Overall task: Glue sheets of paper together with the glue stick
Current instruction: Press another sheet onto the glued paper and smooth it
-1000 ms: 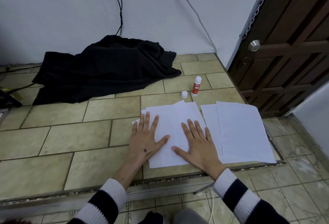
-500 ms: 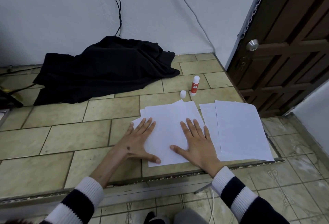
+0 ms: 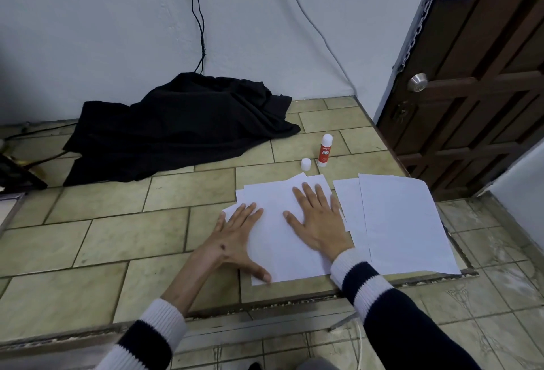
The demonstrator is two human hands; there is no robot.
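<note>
Both hands flat, fingers straight and spread, clamped on nothing. I see the left hand point(image 3: 235, 237) on the 9 o'clock edge of the glued stack point(image 3: 282, 240), thumb out along the stack's near-left corner, fingers pointing toward 1 o'clock. Right hand point(image 3: 318, 219) lies palm-down on the stack's 3 o'clock half, fingers toward 12.

The stack lies on the tiled ledge point(image 3: 117, 237), long axis roughly 12–6, tilted a little; offset corners show at its far and left edges, so there is more than one sheet, exact count unclear. Loose sheets point(image 3: 403, 222) sit just beside it at 3 o'clock, long axis also near 12–6: two visible, one overlapping the other.

One glue stick point(image 3: 325, 150) stands upright at 12 o'clock from the stack, white tip up, uncapped. One white cap point(image 3: 306, 164) stands just beside it at its 8 o'clock, apart from the stack's far edge.

Further out: one black cloth point(image 3: 176, 131) heaped at 10 o'clock, one wooden door point(image 3: 482, 75) at 2 o'clock.

Versus 1 s ago: left hand has slid out from the stack's middle to its left edge, thumb swung toward the near corner. Right hand about the same. Glue stick and cap unmoved.
</note>
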